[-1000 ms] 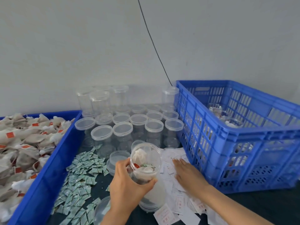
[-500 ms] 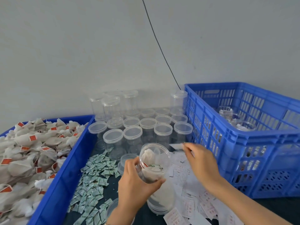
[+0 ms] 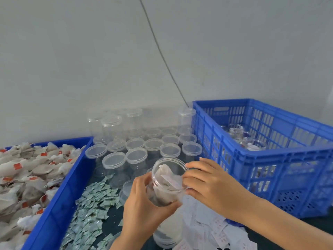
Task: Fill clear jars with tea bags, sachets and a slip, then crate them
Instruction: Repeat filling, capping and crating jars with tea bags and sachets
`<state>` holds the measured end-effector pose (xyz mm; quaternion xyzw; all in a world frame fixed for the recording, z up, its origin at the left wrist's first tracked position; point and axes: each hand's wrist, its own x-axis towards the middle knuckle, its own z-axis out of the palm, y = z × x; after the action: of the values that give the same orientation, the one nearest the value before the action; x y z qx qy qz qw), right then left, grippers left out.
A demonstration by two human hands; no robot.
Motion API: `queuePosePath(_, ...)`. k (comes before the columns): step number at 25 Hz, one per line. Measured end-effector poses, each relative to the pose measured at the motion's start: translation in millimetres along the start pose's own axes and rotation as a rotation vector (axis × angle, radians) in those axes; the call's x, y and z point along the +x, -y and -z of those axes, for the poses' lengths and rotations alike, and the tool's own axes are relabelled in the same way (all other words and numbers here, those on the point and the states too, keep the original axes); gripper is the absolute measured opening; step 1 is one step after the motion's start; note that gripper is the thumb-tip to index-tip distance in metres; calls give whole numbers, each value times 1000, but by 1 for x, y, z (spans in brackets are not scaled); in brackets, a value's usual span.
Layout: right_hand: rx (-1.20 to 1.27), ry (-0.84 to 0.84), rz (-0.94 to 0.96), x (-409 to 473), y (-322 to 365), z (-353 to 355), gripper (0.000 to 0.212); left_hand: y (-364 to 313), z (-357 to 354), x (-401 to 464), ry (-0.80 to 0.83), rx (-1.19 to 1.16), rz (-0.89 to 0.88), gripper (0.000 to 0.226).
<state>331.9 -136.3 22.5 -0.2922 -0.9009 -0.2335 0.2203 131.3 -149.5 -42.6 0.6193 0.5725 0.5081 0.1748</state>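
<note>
**Nearly there on this jar: slip going in, lid and crate still to come**

Leftmost from the open jar (image 3: 166, 181) that I take as my landmark sits the blue tray (image 3: 59, 201) heaped with tea bags (image 3: 27, 175), far from used up. Between that tray and the jar lies a loose spread of green sachets (image 3: 90, 210) on the dark table (image 3: 111, 219). Behind the jar stands a cluster of lidded empty jars (image 3: 142, 143), some stacked two high, so I judge many rounds remain.

My left hand (image 3: 144, 212) wraps the jar from below, fingers and thumb curled round its wall, tilting its mouth toward me. Inside I can see at least one tea bag and something greenish that may be a sachet; I cannot count the contents. Just under the jar another clear container (image 3: 167, 233) stands on the table, with what looks like a loose lid (image 3: 127, 188) to the jar's left.

At the jar's right rim, my right hand (image 3: 214, 188) pinches a paper slip (image 3: 171, 181) between fingertips and thumb, and the slip already reaches into the mouth. So filling looks nearly finished on this one; capping and crating are not yet done.

Below and right of the jar more slips (image 3: 219, 233) litter the table. Farthest right is the blue crate (image 3: 270, 159), holding only a few filled jars (image 3: 252, 143), with plenty of room left.
</note>
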Motion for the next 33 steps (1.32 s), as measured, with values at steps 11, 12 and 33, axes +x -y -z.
queuePosePath(11, -340, -193, -158, 8, -132, 155, 15, -198, -53, 114, -191, 309, -950, 63)
queuePosePath(12, -386, -131, -207, 2, -146, 161, 14, -213, -69, 128, -97, 343, -947, 59)
queuePosePath(33, -614, 460, -504, 13, -333, 82, 15, -237, -244, 310, 254, 998, -1163, 37)
